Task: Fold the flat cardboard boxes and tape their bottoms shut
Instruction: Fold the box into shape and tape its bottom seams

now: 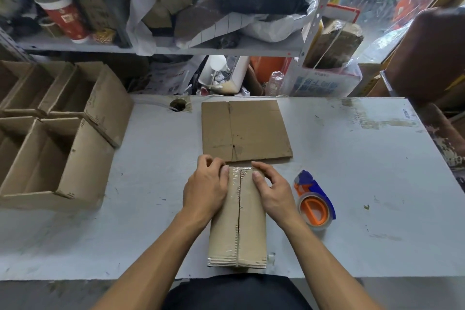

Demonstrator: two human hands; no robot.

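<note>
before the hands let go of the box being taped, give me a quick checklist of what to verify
1. Clear tape covers the centre seam of the upturned brown cardboard box: ok.
2. Tape end pressed over the far edge by left hand and right hand: cannot tell.
3. Orange and blue tape dispenser within reach on the right: ok.
4. Next flat cardboard sheet waiting behind the box: ok.
5. Finished open boxes stacked at left, room for another: cannot tell.

Both forearms are bare, with no sleeves, watch or rings; a dark black garment [236, 292] fills the frame's bottom centre.
</note>
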